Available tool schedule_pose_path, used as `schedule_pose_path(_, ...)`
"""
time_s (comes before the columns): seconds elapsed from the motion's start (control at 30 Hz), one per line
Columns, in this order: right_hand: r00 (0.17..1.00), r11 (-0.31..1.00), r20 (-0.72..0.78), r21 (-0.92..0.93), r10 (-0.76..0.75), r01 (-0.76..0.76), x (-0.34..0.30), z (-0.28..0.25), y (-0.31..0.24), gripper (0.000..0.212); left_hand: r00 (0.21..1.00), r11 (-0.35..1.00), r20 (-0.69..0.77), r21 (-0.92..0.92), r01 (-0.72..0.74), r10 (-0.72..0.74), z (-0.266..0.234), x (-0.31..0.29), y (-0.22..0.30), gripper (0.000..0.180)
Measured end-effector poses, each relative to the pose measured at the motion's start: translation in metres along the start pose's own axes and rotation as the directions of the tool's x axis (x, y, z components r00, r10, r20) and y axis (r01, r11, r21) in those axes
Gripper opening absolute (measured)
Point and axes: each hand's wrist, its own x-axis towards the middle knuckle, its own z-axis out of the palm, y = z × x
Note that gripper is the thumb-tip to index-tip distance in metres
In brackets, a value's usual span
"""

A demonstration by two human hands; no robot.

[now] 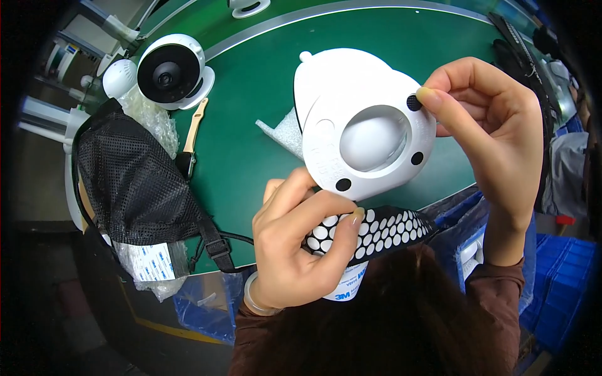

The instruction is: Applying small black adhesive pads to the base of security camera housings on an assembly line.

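Note:
A white camera (pixel 348 75) is held up over the bench, its ring-shaped base facing me. Three round black pads show on that base: an upper right pad (pixel 413 103), a lower right pad (pixel 417 158) and a lower left pad (pixel 343 185). My right hand (pixel 495 119) is closed at the base's right edge, thumb tip against the upper right pad. Beneath the base, my left hand (pixel 295 241) pinches a black sheet with rows of white dots (pixel 395 235); its fingers also touch the base's lower left edge. White printed backing (pixel 351 285) hangs below the sheet.
On the green bench (pixel 244 100), another white camera (pixel 169 72) stands at far left. Nearby lie a wooden-handled brush (pixel 196 125), a black mesh bag (pixel 132 175), bubble wrap (pixel 150 119) and white foam (pixel 285 135). Blue crates (pixel 561 288) stand at lower right.

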Motion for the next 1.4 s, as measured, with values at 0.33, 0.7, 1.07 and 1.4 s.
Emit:
schedule_pose_path(0.33, 0.908, 0.927, -0.226, -0.216, -0.352, 0.305, -0.011, -0.005, 0.006, 0.026, 0.996, 0.982, 0.028, 0.171, 0.077, -0.083, -0.014, -0.016, 0.014, 0.013)
schedule_pose_path(0.7, 0.910, 0.984, 0.383, 0.131, -0.160, 0.117, -0.061, 0.017, 0.015, 0.019, 0.992, 0.996, 0.107, 0.066, 0.066, -0.073, -0.024, -0.014, 0.016, 0.015)
schedule_pose_path(1.07, 0.946, 0.967, 0.208, 0.111, -0.250, 0.231, -0.069, 0.016, 0.014, 0.012, 0.982, 0.997, 0.188, -0.073, -0.016, 0.029, -0.015, -0.007, 0.013, 0.011)
schedule_pose_path(1.4, 0.933, 0.970, 0.275, 0.136, -0.234, 0.203, -0.064, 0.014, 0.015, 0.014, 0.990, 0.998, 0.139, -0.047, -0.031, 0.038, -0.015, -0.008, 0.017, 0.011)
